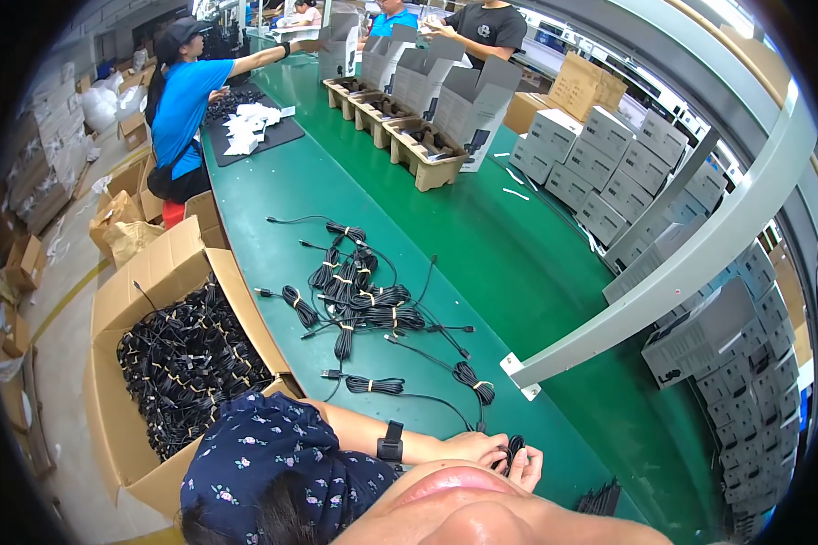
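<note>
At the green table's near edge, my left hand (474, 447), with a black strap on its wrist, has its fingers pinched on a coiled black cable (514, 446). My right hand (526, 469) grips the same coil from the other side, thumb up. Just beyond my hands lies a cable bundle (473, 381) with a light tie around it. To its left is another tied bundle (375, 386). Farther up the table spreads a loose pile of tied black cables (359, 295), their plugs sticking out.
An open carton (104, 381) full of black cables stands left of the table (482, 272). Brown trays (424, 166) and upright grey boxes line the far table. Dark thin strips (600, 498) lie at lower right. A grey metal post (645, 304) crosses on the right. Co-workers stand beyond.
</note>
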The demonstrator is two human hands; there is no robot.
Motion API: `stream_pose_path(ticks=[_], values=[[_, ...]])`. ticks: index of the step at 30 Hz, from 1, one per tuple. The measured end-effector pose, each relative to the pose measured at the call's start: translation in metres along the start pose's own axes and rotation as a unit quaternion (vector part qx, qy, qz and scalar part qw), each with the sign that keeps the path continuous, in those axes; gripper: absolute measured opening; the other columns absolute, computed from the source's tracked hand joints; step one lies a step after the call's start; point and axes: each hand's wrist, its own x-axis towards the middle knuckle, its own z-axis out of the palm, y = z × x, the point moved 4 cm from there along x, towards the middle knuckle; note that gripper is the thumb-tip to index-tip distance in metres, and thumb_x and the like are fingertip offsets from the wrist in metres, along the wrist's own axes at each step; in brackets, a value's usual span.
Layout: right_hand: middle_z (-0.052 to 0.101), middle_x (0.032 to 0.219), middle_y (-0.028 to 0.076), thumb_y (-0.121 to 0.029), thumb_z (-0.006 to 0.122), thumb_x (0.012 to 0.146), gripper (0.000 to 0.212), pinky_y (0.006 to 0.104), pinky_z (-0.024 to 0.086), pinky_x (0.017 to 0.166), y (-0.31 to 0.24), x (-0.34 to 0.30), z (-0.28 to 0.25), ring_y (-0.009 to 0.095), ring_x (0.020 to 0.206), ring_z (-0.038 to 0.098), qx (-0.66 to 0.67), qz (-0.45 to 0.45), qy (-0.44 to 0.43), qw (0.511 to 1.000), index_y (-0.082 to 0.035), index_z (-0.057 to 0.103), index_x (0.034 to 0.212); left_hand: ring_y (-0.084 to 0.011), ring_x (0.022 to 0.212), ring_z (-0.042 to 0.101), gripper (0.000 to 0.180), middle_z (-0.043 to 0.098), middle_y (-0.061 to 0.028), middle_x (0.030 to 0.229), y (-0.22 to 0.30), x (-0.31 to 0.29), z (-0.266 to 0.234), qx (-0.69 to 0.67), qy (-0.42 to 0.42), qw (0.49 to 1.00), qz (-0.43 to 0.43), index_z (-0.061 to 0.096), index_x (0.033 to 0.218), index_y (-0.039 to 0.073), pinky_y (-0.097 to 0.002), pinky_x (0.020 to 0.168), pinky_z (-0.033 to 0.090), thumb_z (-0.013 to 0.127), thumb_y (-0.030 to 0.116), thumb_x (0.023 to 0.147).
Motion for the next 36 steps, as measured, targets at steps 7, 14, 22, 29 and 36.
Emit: stream_pose_path(ticks=[7, 14, 22, 29, 36], values=[[0.051, 0.065, 0.002, -0.017, 0.047, 0.093, 0.015, 0.0180, 0.031, 0.041, -0.0026, -0.0004, 0.0014, 0.005, 0.048, 0.045, -0.009, 0.009, 0.002, 1.000, -0.003, 0.043, 0.094, -0.0227, 0.051, 0.058, 0.012, 0.057, -0.0045, 0.057, 0.0015, -0.0008, -0.0009, -0.001, 0.001, 1.000, 0.000, 0.043, 0.100, 0.009, -0.0334, 0.047, 0.044, 0.041, 0.019, 0.092], [0.052, 0.065, 0.002, -0.016, 0.046, 0.093, 0.014, 0.0177, 0.030, 0.039, 0.0005, -0.0001, -0.0013, 0.005, 0.047, 0.044, -0.012, 0.014, -0.002, 1.000, -0.003, 0.043, 0.094, -0.0228, 0.051, 0.058, 0.012, 0.057, -0.0044, 0.058, 0.0020, -0.0002, -0.0014, -0.007, -0.002, 1.000, 0.000, 0.043, 0.101, 0.010, -0.0340, 0.047, 0.044, 0.041, 0.018, 0.092], [0.052, 0.061, 0.002, -0.017, 0.046, 0.093, 0.013, 0.0176, 0.029, 0.039, -0.0023, 0.0003, 0.0014, 0.005, 0.046, 0.043, -0.028, 0.004, -0.010, 1.000, -0.004, 0.043, 0.094, -0.0234, 0.052, 0.058, 0.013, 0.057, -0.0045, 0.057, -0.0004, -0.0016, -0.0005, 0.004, 0.010, 1.000, 0.012, 0.043, 0.103, 0.010, -0.0347, 0.047, 0.044, 0.042, 0.017, 0.092], [0.052, 0.063, 0.002, -0.016, 0.047, 0.092, 0.014, 0.0176, 0.031, 0.039, -0.0027, -0.0005, 0.0005, 0.005, 0.047, 0.045, -0.012, 0.003, -0.005, 1.000, -0.003, 0.043, 0.094, -0.0235, 0.052, 0.058, 0.016, 0.056, -0.0048, 0.057, -0.0031, -0.0001, 0.0023, -0.018, 0.007, 1.000, 0.017, 0.042, 0.106, 0.010, -0.0346, 0.048, 0.044, 0.042, 0.017, 0.092], [0.053, 0.066, 0.003, -0.015, 0.046, 0.092, 0.013, 0.0177, 0.033, 0.041, 0.0017, 0.0009, -0.0013, 0.006, 0.048, 0.045, -0.010, -0.003, -0.015, 1.000, -0.003, 0.042, 0.095, -0.0238, 0.052, 0.058, 0.018, 0.056, -0.0050, 0.057, -0.0064, 0.0007, 0.0038, -0.017, 0.005, 1.000, 0.012, 0.042, 0.108, 0.010, -0.0348, 0.049, 0.045, 0.042, 0.017, 0.092]])
